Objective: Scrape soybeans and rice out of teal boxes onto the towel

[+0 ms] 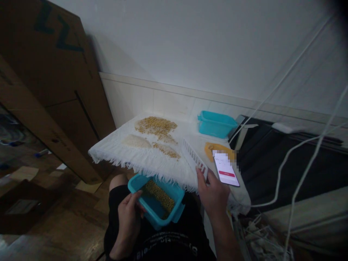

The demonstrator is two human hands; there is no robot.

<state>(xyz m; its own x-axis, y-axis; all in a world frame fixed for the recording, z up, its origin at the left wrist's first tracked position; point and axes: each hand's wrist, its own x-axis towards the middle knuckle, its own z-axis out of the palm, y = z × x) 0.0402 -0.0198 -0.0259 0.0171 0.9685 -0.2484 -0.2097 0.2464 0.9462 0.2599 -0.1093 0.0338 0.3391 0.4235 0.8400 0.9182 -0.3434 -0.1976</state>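
My left hand (129, 214) grips the near rim of a teal plastic tub (156, 208) on my lap; yellow beans (160, 195) lie inside it. My right hand (213, 194) is closed on the near end of a white plastic tray (193, 156) at the table's front edge. On the white fringed cloth (141, 156) lie a large pile of beans (156, 125), a smaller bean pile (167, 149) and a heap of white rice (136, 141). A phone (226, 169) with a lit screen lies just right of my right hand.
A second teal tub (216, 124) stands at the back of the table. A large cardboard box (49, 79) leans at the left. White cables (299, 170) hang across the right, over a dark surface (285, 159). Wood flooring (54, 217) lies below.
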